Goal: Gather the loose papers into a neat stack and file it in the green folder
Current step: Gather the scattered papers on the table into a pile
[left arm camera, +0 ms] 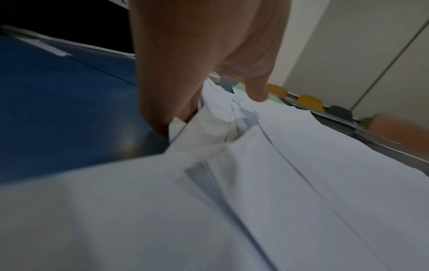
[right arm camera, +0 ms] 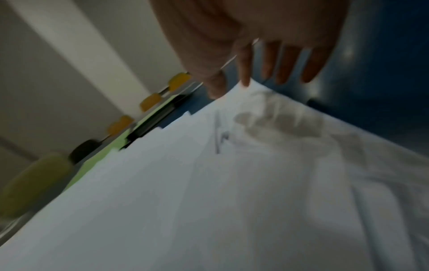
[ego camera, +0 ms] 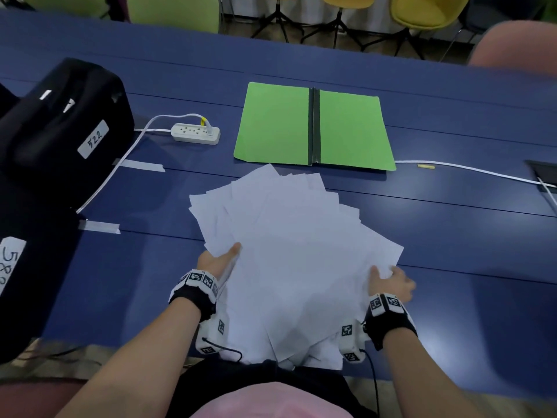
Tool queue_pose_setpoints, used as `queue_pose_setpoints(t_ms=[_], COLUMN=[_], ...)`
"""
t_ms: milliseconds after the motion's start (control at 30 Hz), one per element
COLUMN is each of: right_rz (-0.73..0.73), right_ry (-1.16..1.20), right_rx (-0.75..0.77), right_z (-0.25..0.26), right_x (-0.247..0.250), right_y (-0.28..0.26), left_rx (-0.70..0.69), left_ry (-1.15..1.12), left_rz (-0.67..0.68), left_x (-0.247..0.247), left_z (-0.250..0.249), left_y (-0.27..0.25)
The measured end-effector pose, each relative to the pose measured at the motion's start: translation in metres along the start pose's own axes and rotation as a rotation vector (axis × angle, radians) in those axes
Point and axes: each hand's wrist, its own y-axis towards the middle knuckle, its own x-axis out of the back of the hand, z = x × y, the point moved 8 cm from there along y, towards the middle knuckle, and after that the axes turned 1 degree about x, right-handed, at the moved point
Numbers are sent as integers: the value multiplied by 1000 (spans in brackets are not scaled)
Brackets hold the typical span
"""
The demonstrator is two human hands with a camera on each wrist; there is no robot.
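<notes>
A fanned, uneven pile of white papers (ego camera: 289, 251) lies on the blue desk (ego camera: 452, 236), just on the near side of the green folder (ego camera: 313, 128), which lies open and flat with its black spine upward; the far corners of the top sheets reach almost to the folder's near edge without covering it. The pile's near end hangs past the desk edge toward the person.

The left hand (ego camera: 218, 260) is at the pile's left edge, thumb lying on top of the sheets; in the left wrist view its fingers (left arm camera: 162, 117) go down under the bunched paper edges, so its grip pinches the papers between thumb and fingers. The right hand (ego camera: 391, 282) is at the pile's right edge. In the right wrist view its fingers (right arm camera: 287, 66) are straight and spread, and the thumb and forefinger tips touch the corner of the top sheet; the grip there is loose and wide, closing on nothing.

To the left of the folder sits a white power strip (ego camera: 196, 134), its cable running on toward a black case (ego camera: 60, 122) with a label reading 522. Right of the folder another white cable (ego camera: 467, 170) crosses the desk.
</notes>
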Motion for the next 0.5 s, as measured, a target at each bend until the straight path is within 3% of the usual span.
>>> queue_pose_setpoints(t_ms=[100,233,433,500], right_rz=[38,258,344,351], right_ry=[-32,-49,94,137], right_rx=[-112,31,56,80], right_z=[-12,11,-3,-3], right_x=[-4,-33,-18,-22], right_y=[1,-1,8,5], left_rx=[-40,-50,-133,-94], left_ry=[103,286,346,356], left_rz=[-18,-43,-50,-30], left_x=[-7,-15,5,15], left_z=[-4,-9,-26,-22], left_y=[-4,-5,-9,-7])
